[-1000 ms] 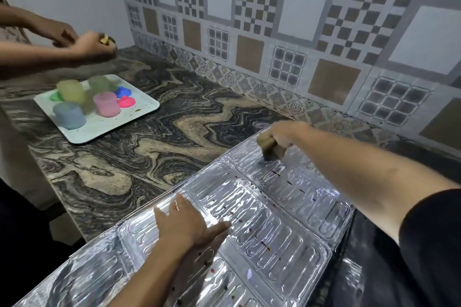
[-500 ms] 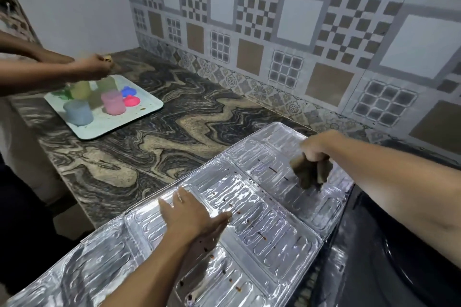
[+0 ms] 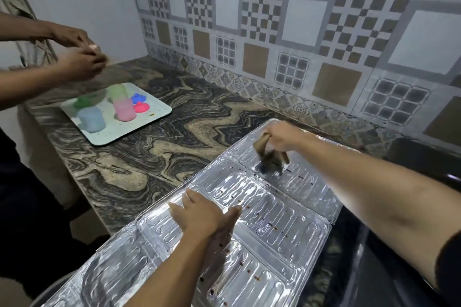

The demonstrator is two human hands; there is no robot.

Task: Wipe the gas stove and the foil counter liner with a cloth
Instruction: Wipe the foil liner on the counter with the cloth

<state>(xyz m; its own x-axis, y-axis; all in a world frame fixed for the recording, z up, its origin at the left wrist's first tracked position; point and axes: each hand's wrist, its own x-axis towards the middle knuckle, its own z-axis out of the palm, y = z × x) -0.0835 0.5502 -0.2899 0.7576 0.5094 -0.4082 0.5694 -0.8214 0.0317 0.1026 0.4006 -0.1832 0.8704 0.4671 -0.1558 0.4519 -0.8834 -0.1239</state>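
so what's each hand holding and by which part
The right hand grips the brown cloth bunched at its top. The left hand holds nothing, flat on the foil liner.

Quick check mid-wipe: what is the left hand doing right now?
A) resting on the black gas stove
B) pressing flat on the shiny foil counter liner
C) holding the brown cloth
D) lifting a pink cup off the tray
B: the left hand lies palm-down with fingers spread on the embossed silver foil counter liner, while the right hand bunches the brown cloth at the liner's far end.
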